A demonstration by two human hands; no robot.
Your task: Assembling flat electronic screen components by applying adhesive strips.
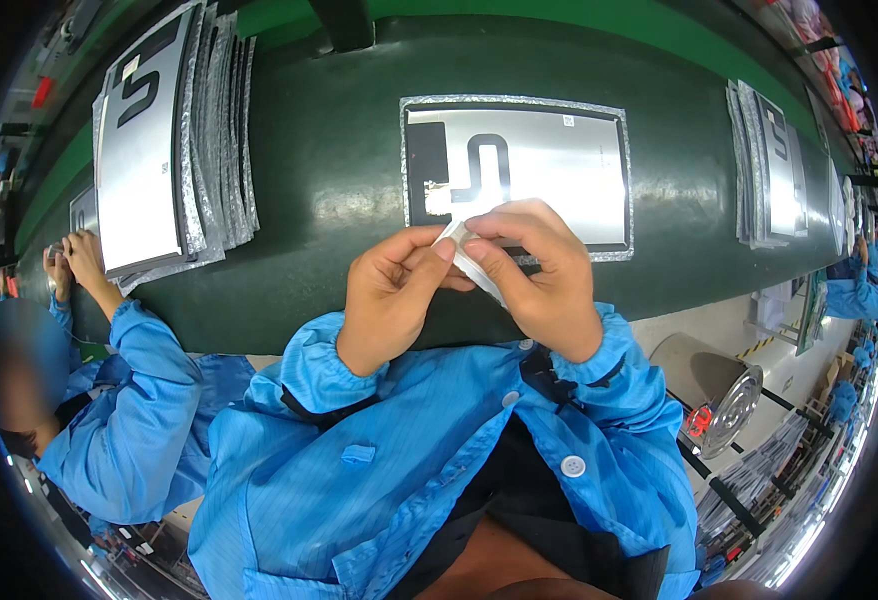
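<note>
Both hands meet in front of my chest, over the near edge of the dark green bench. Between my left hand (396,290) and my right hand (544,275), thumbs and fingers pinch a small white strip (480,271), which hangs down at a slant. Its far end is hidden by the fingers. Just beyond my hands lies a flat silver panel (549,170) with a dark S-shaped mark and a black patch at its left, resting on a bubble-wrap sheet (629,215). My fingertips overlap the panel's near edge in view; I cannot tell whether they touch it.
At the left stands a tall stack of silver panels (154,150) layered with bubble wrap. A smaller stack (774,170) is at the right of the green bench (329,200). A co-worker in a blue sleeve (149,400) works at the left. A round metal stool (734,410) stands lower right.
</note>
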